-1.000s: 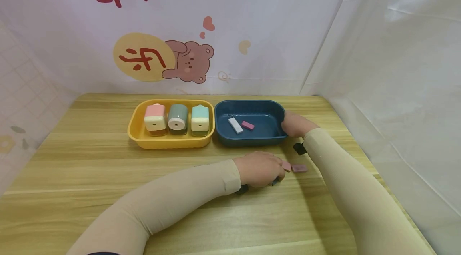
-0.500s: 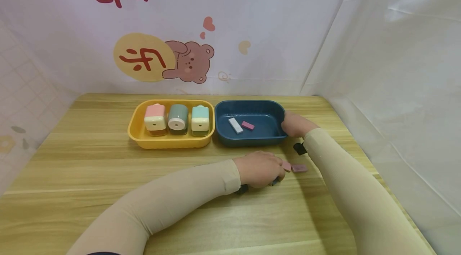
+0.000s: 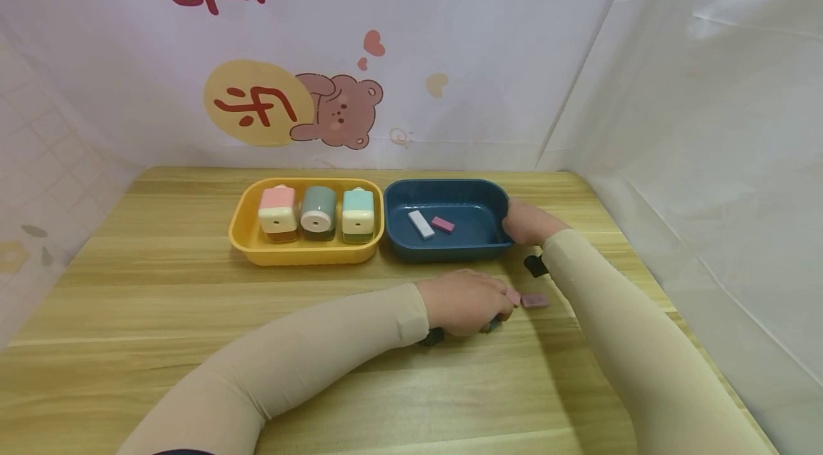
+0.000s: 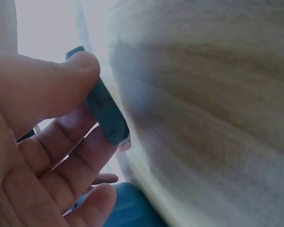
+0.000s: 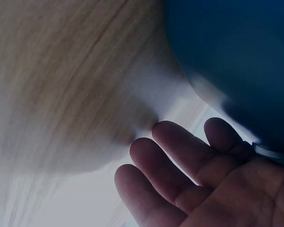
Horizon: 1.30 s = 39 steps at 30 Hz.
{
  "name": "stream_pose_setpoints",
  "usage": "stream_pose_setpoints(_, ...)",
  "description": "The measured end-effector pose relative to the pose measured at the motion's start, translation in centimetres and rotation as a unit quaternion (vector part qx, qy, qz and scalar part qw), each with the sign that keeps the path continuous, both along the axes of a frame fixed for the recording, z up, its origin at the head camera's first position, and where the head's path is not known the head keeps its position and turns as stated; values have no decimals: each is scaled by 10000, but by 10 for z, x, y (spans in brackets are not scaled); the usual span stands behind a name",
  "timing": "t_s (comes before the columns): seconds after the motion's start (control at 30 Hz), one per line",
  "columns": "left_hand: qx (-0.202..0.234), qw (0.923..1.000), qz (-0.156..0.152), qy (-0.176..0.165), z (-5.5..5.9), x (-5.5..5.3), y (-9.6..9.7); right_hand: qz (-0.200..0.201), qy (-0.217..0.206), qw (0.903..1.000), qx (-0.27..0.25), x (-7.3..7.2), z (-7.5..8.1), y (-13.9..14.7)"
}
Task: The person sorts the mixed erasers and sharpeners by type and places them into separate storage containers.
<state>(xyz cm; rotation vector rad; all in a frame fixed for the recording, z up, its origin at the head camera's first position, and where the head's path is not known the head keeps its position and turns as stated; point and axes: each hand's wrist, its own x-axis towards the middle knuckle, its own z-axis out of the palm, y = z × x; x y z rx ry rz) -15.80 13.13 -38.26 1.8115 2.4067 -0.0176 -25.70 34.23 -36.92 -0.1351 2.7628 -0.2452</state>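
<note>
My left hand (image 3: 464, 301) pinches a teal eraser (image 4: 106, 111) between thumb and fingers, low over the wooden table. Just past its fingertips lie two pink erasers: one (image 3: 513, 296) is partly covered by the hand, the other (image 3: 535, 301) lies fully in sight. At the blue tray's right end, my right hand (image 3: 529, 221) holds the rim. In the right wrist view its fingers (image 5: 180, 142) extend outside the wall, while the thumb is hidden. Inside the blue tray (image 3: 450, 253) are a white eraser (image 3: 421, 224) and a pink eraser (image 3: 443, 224).
A yellow tray (image 3: 302, 256) stands against the blue one's left side. It holds a pink pencil sharpener (image 3: 278, 214), a grey-green one (image 3: 318, 213) and a mint one (image 3: 357, 215). White printed sheeting (image 3: 489, 48) hangs behind the table and along its sides.
My left fingers have shifted very slightly right, and the teal eraser shows a little more under them. The right hand and both trays stay where they were.
</note>
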Motion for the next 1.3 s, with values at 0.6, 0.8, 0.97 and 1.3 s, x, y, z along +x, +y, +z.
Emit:
stream_pose_setpoints(0.6, 164, 9997, 8, -201, 8, 1, 0, -1, 75, 10000, -28, 3, 2, -2)
stream_pose_setpoints(0.8, 222, 9992, 117, -313, 14, 1, -1, 94, 113, 9999, 51, 3, 3, -2)
stream_pose_setpoints(0.97, 372, 9982, 275, -385, 20, 0, -3, 53, 50, 9999, 77, 4, 4, -3)
stream_pose_setpoints(1.3, 536, 9939, 560, -788, 32, -5, -6, -32, -18, 10000, 29, 5, 6, -4)
